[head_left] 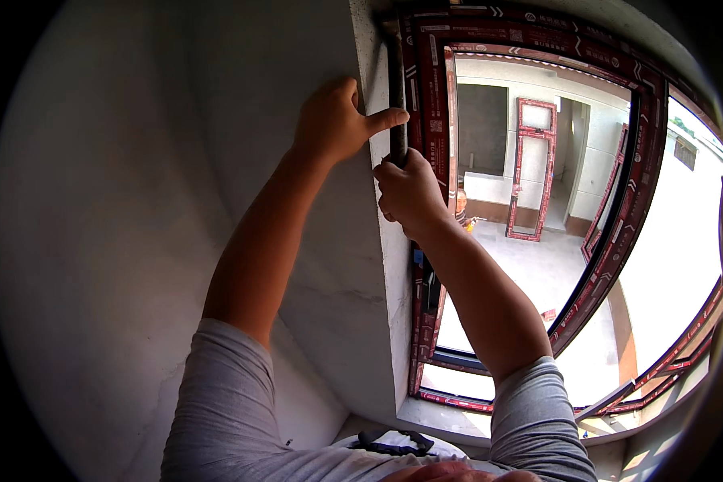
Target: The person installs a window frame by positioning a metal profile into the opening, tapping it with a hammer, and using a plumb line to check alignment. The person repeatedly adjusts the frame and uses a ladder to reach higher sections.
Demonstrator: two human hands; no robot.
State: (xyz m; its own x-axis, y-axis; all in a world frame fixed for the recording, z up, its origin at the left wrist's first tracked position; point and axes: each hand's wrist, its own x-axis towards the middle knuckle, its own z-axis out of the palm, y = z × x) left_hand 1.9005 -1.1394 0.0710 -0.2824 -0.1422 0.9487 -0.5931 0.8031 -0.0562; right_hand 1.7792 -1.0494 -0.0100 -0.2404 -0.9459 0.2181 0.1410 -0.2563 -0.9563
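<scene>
Just up-L of our R hand [412, 193], closed round the dark bar [398, 143], our L hand [329, 120] sits w/ thumb spread at the shaft, so we'd best steady it w/o scraping the adjacent red-wrapped window frame [435, 104].

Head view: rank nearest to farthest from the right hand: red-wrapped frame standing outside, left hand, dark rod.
1. Dark rod: in the right hand's grip.
2. Left hand: just up and to the left.
3. Red-wrapped frame: right, beyond the window opening, at the far wall.
</scene>
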